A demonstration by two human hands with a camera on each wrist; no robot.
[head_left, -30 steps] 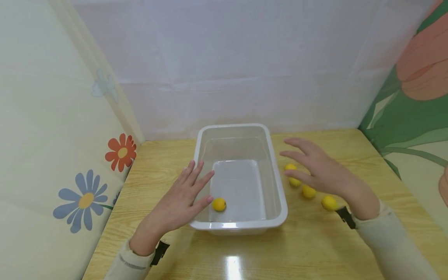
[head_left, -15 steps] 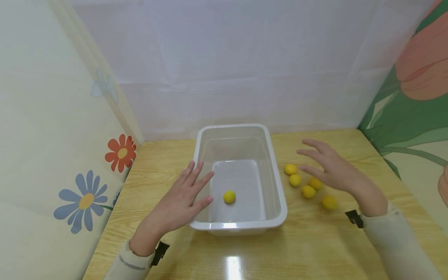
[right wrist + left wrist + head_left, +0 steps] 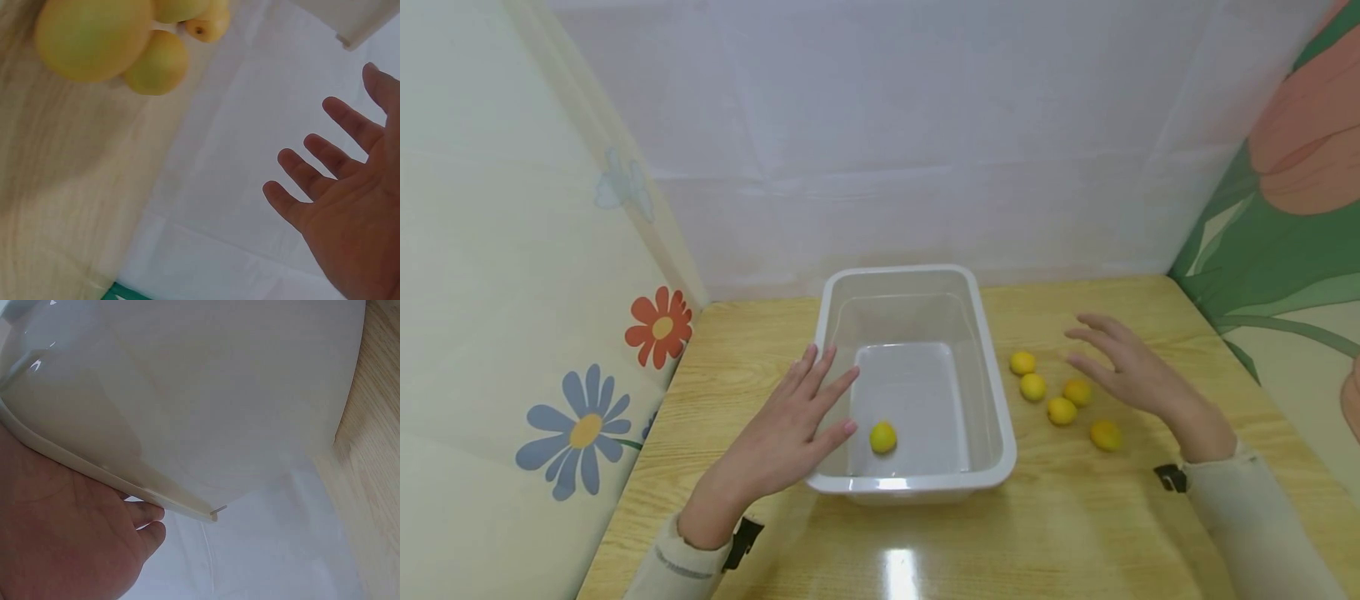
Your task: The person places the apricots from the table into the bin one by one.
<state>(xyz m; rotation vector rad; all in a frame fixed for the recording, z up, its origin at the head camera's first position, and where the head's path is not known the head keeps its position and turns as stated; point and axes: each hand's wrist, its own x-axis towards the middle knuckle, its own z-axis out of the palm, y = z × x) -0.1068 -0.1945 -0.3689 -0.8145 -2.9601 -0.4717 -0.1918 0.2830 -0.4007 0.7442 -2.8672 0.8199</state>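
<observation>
A yellow lemon (image 3: 883, 437) lies on the floor of a light grey plastic bin (image 3: 917, 482), near its front left corner. My left hand (image 3: 786, 417), fingers straight and spread, lies along the bin's left rim; the left wrist view shows the palm (image 3: 69, 525) right at the rim's outer edge. To the right of the bin, my right hand (image 3: 1127, 367) hovers with nothing in it, fingers apart and slightly bent. Below and left of it several lemons (image 3: 1062, 411) sit loose on the table. Close up in the right wrist view, one lemon (image 3: 94, 37) looks largest.
The wood-grain table (image 3: 1000, 550) ends at a white cloth backdrop (image 3: 880, 167) behind the bin. Flower-printed panels stand on the left (image 3: 550, 333) and right (image 3: 1285, 292). A black wrist strap (image 3: 1170, 477) shows at the right sleeve.
The right hand has drawn away from the bin, to the right, uncovering another lemon on the table. Inside the bin the lemon has rolled about. The left hand stays put.
</observation>
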